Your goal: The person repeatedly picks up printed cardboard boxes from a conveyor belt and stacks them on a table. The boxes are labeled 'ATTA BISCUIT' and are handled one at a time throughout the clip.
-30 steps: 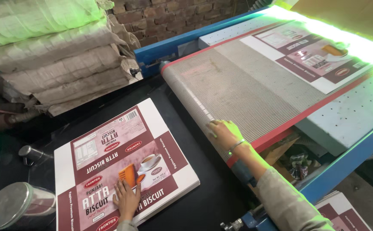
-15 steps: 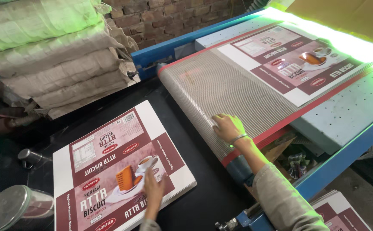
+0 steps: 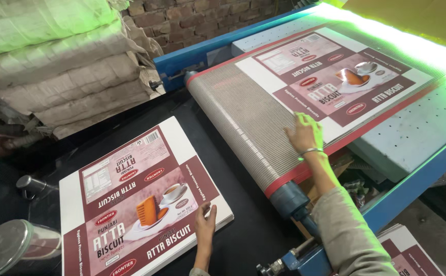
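A stack of printed maroon-and-white carton sheets [image 3: 131, 199] lies on the dark table at lower left. My left hand [image 3: 204, 225] rests flat on the stack's right edge, fingers apart. On the grey mesh conveyor belt [image 3: 238, 112] another printed sheet [image 3: 330, 82] lies flat under green light. My right hand [image 3: 304, 134], with a bangle on the wrist, lies spread on the belt and touches that sheet's near corner. Neither hand grips anything.
Bulging pale sacks [image 3: 54, 66] are piled at the back left before a brick wall. A metal tin [image 3: 8, 248] stands at the lower left. The machine's blue frame [image 3: 412, 179] runs on the right, with more printed sheets [image 3: 412, 255] below it.
The printed sheet has travelled along the belt toward me. My right hand has reached further up the belt to meet it. My left hand slid to the stack's right edge.
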